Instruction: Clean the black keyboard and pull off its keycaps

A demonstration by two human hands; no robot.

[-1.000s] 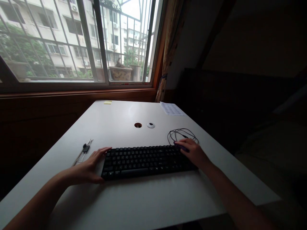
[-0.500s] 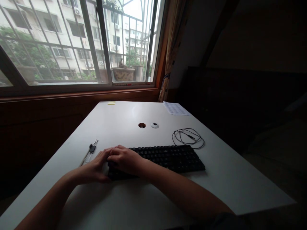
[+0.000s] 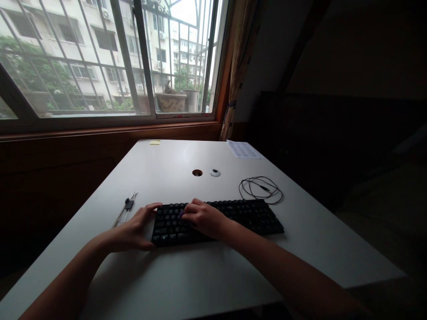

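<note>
A black keyboard (image 3: 233, 215) lies on the white desk. My left hand (image 3: 135, 231) grips its left end, fingers at the far corner and thumb at the near corner. Over the keys on the left half, my right hand (image 3: 202, 218) is closed, fingers curled down. A bit of something small and purple (image 3: 181, 214) shows at its fingertips; the rest is hidden under the hand, so I cannot tell its kind.
Beyond the keyboard's right end lies a coiled black cable (image 3: 262, 189). A brush-like stick with a black binder clip (image 3: 129, 204) lies left of my left hand. Farther back are a desk hole (image 3: 197, 173), its round white cover (image 3: 215, 173), a printed sheet (image 3: 244, 150) and a yellow note (image 3: 155, 142).
My right hand has slid right along the keyboard, from beside my left hand at the left end to farther in over the keys. My left hand stays at the left end.
</note>
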